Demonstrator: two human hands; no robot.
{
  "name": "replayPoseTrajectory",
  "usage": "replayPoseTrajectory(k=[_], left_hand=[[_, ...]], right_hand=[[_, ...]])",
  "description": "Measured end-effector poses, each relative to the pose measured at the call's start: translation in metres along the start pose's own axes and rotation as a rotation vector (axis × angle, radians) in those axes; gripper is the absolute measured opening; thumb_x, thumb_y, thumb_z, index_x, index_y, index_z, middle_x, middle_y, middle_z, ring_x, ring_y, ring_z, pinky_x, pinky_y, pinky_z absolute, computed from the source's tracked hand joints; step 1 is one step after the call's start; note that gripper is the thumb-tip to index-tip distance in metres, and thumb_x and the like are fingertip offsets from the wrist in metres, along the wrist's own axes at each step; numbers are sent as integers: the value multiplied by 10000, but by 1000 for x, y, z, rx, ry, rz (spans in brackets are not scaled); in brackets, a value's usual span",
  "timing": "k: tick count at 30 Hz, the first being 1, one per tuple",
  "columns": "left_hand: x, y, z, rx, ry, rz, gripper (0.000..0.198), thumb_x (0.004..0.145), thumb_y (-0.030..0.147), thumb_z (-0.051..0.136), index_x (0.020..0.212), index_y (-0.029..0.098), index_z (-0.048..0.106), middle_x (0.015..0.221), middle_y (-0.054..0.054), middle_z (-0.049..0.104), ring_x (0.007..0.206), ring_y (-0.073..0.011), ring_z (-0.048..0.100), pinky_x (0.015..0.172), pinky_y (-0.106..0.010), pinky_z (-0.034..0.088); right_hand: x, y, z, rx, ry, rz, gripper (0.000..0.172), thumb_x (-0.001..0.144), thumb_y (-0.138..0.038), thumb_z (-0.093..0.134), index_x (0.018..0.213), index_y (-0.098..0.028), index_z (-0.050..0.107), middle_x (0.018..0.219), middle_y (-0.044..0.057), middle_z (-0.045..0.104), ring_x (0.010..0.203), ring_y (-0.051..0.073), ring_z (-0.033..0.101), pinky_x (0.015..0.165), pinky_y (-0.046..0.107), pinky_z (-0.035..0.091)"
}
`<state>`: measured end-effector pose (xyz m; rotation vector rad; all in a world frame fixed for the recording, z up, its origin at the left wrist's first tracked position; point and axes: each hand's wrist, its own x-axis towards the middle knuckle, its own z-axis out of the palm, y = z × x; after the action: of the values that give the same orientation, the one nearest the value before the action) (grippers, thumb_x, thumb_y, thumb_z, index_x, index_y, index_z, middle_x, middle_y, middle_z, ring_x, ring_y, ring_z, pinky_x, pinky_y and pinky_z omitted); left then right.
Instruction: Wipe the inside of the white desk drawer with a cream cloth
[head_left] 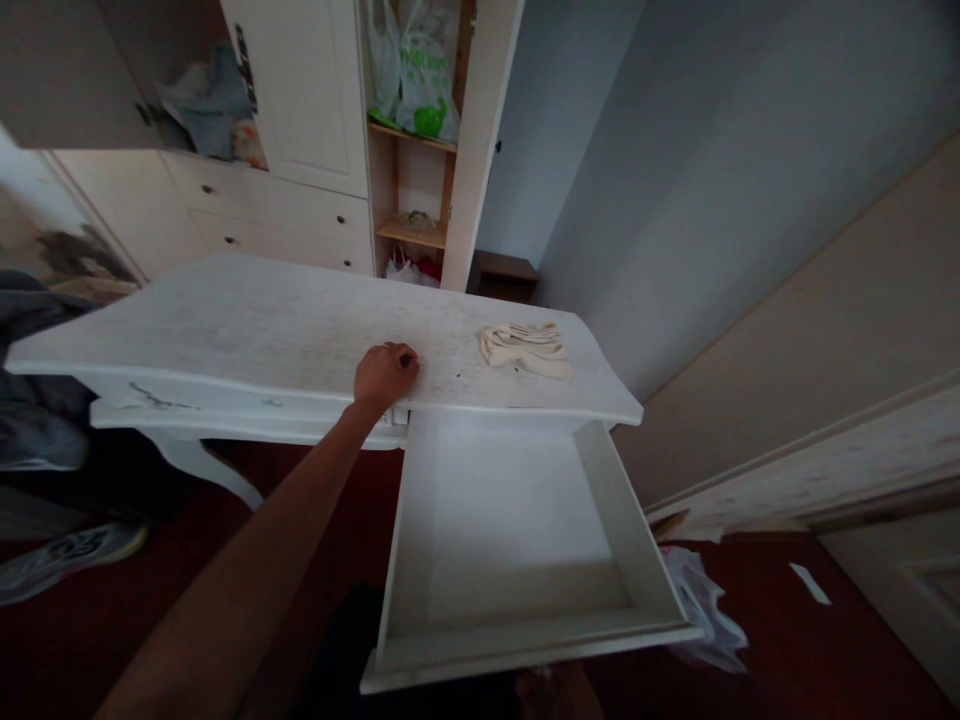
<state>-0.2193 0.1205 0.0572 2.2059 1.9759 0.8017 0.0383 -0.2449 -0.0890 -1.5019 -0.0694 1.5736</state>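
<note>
My left hand (386,375) rests on the white desk (300,310) near its front edge, fingers curled together in a pinch. Whatever is between those fingertips, if anything, is too small to name. A drawer (517,520) is pulled far out of the desk toward me, with nothing visible inside. Below its front panel, in shadow, my right hand (555,692) closes around the drawer knob (541,672); most of that hand is dark or out of frame. A folded cream cloth (525,348) lies on the right part of the desktop.
Behind the desk stands a white wardrobe (315,100) with an open door and plastic bags (424,80) on a shelf. Another plastic bag (705,610) is on the floor right of the drawer. A shoe (75,555) shows at lower left. A wall (712,180) borders the right.
</note>
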Motion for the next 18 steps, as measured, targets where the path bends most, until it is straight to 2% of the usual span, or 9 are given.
replayPoseTrajectory(k=[8, 14, 18], left_hand=[[0, 0, 0, 12, -5, -18, 309, 869, 287, 509, 1030, 208, 760, 1069, -110, 750, 1033, -272, 670, 930, -370, 525], [-2, -1, -2, -6, -8, 7, 320, 877, 285, 490, 1032, 204, 759, 1072, -112, 751, 1030, -264, 675, 918, -351, 524], [-2, -1, -2, -2, -11, 10, 306, 874, 277, 500, 1022, 217, 761, 1062, -107, 752, 1036, -263, 674, 916, -347, 526]], right_hand=[[9, -17, 20, 86, -3, -167, 567, 427, -548, 937, 709, -186, 604, 585, 19, 684, 528, 201, 663, 460, 253, 448], [16, -19, 28, 92, 35, -160, 588, 358, -554, 936, 667, -189, 594, 551, 21, 688, 476, 171, 632, 463, 251, 456], [22, -13, 30, 68, 80, -163, 594, 368, -610, 912, 623, -198, 569, 510, 4, 665, 440, 153, 607, 439, 237, 436]])
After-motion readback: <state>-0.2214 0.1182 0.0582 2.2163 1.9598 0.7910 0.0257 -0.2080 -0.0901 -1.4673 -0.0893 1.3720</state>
